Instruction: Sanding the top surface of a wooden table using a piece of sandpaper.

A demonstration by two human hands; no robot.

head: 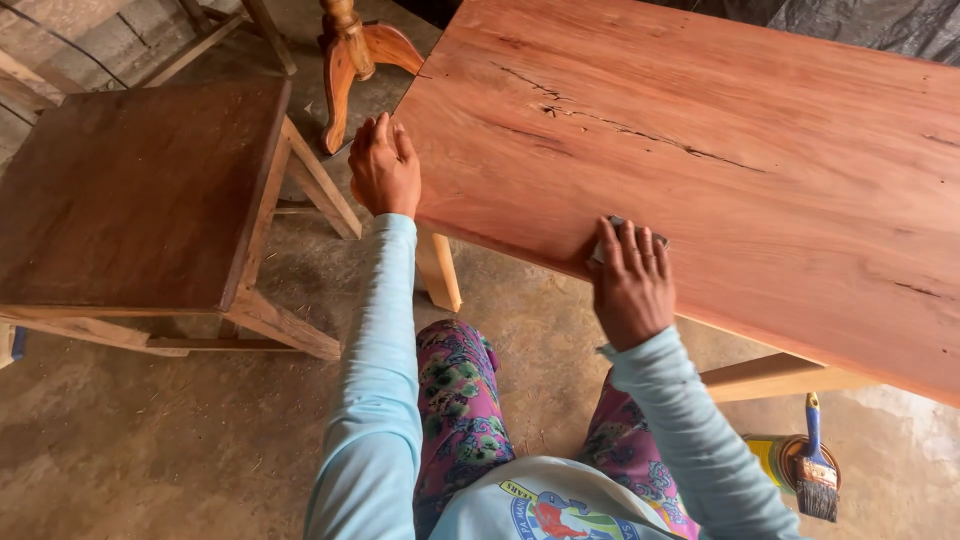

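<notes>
A reddish wooden desk [760,170] (one long dark crack across it) fills the upper right of the frame, a small grey sanding pad [612,232] lying near its lower edge.

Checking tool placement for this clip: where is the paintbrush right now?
In the head view, the paintbrush sits at lower right, resting across an open tin on the floor, below the tabletop's near edge.
</notes>
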